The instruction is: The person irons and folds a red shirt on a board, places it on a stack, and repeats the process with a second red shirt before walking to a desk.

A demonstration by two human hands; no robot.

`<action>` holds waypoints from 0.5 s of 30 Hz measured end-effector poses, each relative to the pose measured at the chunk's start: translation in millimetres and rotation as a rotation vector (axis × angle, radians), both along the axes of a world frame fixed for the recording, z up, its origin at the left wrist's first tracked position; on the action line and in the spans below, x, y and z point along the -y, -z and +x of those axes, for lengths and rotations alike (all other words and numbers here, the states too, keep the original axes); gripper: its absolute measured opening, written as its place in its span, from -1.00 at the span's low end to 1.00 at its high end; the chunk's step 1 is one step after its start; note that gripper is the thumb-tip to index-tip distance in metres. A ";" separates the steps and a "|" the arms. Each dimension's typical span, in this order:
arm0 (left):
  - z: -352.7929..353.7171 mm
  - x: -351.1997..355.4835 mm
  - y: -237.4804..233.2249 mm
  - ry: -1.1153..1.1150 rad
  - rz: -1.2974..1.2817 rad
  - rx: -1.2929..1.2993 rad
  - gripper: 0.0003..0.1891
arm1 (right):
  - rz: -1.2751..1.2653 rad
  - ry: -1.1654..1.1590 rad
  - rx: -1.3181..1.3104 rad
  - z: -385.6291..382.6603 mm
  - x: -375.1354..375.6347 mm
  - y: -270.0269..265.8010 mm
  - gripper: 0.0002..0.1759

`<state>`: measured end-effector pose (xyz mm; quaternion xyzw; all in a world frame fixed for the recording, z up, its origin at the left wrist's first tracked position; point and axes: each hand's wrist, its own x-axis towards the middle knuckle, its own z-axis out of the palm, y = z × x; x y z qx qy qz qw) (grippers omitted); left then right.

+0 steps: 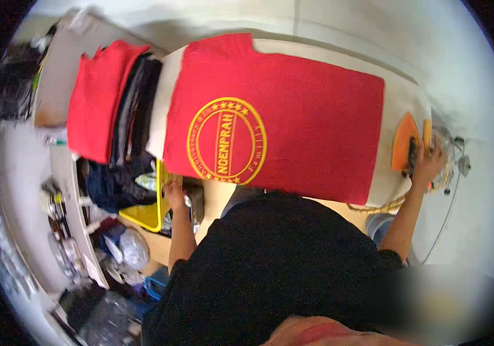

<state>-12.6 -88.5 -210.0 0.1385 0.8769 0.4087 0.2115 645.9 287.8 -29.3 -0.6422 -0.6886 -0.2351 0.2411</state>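
Note:
A red T-shirt (316, 121) with a round yellow print lies spread flat over a pale ironing board (394, 109). At the board's right end, my right hand (430, 162) is closed round the handle of an orange iron (404, 141), just right of the shirt's edge. My left hand (174, 195) is low on the left, below the shirt's lower left edge and beside the rim of a yellow basket (157, 213). Its fingers are small and blurred, and I cannot tell whether they hold anything.
A stack of folded clothes, a red garment (100, 104) and dark ones (137, 109), stands at the board's left end. Dark clothes (108, 184) lie near the basket. A grey bucket (378, 225) is below the board at right; a thin cable (446, 216) hangs beside the wall.

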 end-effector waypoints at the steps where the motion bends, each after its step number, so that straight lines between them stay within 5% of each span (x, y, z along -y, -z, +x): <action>1: 11.5 -6.9 -10.2 0.009 0.012 0.065 -0.58 | -0.074 0.025 -0.035 -9.1 6.9 0.6 -0.51; 4: 41.2 -21.2 -14.3 0.263 0.009 -0.065 -0.48 | -0.211 -0.132 -0.241 -40.5 30.6 29.0 -0.52; 6: 40.9 -5.2 22.7 0.339 -0.046 -0.051 -0.49 | -0.482 -0.400 -0.382 -74.8 56.0 40.7 -0.57; 9: 73.1 7.4 -32.9 0.441 -0.062 -0.050 -0.52 | -0.772 -0.853 -0.576 -147.6 97.3 62.8 -0.67; 12: 81.2 64.7 -26.4 0.442 -0.157 0.127 -0.57 | -1.286 -0.998 -0.288 -221.8 140.3 45.7 -0.71; 15: 102.1 164.2 -20.9 0.250 -0.167 0.104 -0.57 | -1.445 -1.238 -0.199 -281.6 172.6 51.2 -0.71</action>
